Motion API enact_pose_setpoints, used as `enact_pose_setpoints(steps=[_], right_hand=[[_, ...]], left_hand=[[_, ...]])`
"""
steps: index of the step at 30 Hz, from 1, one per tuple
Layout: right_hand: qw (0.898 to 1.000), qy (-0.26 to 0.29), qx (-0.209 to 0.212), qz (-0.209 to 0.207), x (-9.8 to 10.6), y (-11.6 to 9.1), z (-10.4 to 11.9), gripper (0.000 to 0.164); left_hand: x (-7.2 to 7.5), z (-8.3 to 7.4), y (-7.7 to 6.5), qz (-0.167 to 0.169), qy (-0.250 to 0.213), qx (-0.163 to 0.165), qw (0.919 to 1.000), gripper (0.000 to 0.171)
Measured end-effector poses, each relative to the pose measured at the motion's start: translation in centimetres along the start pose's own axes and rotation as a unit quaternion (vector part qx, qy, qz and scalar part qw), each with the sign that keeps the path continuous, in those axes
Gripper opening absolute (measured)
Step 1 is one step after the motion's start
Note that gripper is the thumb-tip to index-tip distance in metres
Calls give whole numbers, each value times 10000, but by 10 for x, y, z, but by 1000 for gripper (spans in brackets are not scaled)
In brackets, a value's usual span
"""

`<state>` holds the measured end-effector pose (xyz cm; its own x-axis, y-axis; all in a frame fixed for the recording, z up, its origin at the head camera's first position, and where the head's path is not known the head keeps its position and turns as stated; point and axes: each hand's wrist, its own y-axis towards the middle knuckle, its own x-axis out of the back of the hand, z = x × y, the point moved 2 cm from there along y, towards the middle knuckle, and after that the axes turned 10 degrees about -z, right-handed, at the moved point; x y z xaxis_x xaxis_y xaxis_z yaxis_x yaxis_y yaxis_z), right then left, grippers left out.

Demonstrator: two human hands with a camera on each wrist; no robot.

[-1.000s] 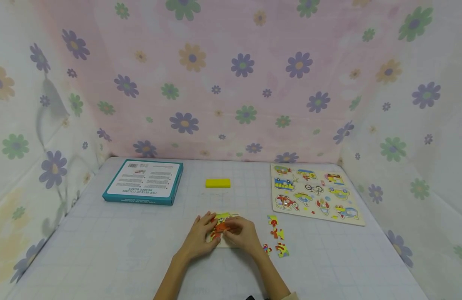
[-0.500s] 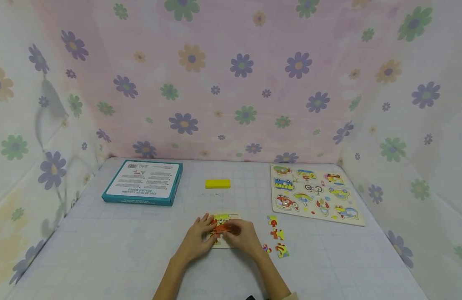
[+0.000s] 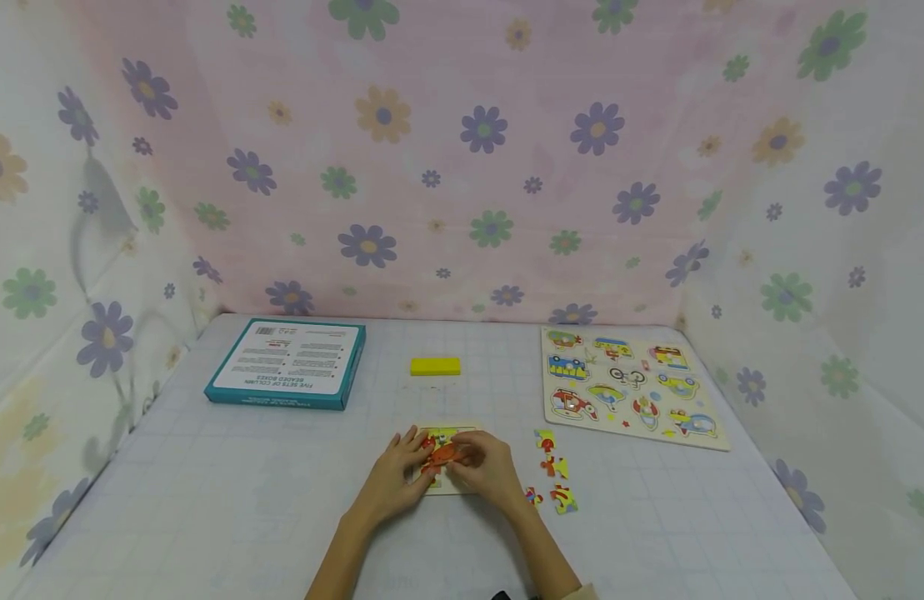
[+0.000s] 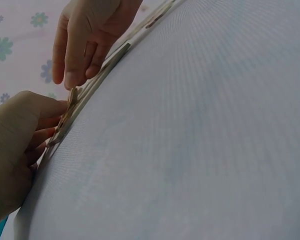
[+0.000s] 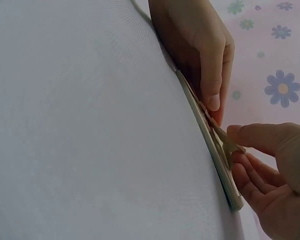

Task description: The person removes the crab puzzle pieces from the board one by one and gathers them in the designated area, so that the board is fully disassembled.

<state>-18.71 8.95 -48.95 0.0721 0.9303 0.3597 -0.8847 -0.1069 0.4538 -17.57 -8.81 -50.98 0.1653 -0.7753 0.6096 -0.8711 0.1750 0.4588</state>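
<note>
A small jigsaw board [image 3: 456, 490] with a pale wooden border lies on the table before the person, with red and yellow pieces laid in it. The left hand [image 3: 392, 477] rests over its left side, fingers spread and fingertips on the pieces. Between thumb and fingers the right hand [image 3: 493, 471] pinches an orange-looking puzzle piece [image 3: 444, 454], held tilted just over the middle of the board. From the side, the right wrist view shows this puzzle piece [image 5: 224, 137] slanting up from the board. Both hands hide part of the picture.
Several loose puzzle pieces [image 3: 556, 467] lie right of the board. Farther right is a large wooden vehicle puzzle [image 3: 626, 417]. A yellow block [image 3: 435, 367] sits behind the board, and a teal-edged flat box [image 3: 285, 362] at the back left. Flowered cloth surrounds the table.
The left hand has drawn slightly back, uncovering more of the board's left side. The right hand keeps its pinch on the puzzle piece, whose tilt has changed a little.
</note>
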Motion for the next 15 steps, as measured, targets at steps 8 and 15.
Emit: enact_pose_setpoints(steps=[8, 15], right_hand=[[9998, -187, 57, 78, 2, 0, 0, 28], [9985, -223, -398, 290, 1, -2, 1, 29]], left_hand=[[1, -3, 2, 169, -27, 152, 9997, 35], [3, -4, 1, 194, -37, 112, 9997, 32]])
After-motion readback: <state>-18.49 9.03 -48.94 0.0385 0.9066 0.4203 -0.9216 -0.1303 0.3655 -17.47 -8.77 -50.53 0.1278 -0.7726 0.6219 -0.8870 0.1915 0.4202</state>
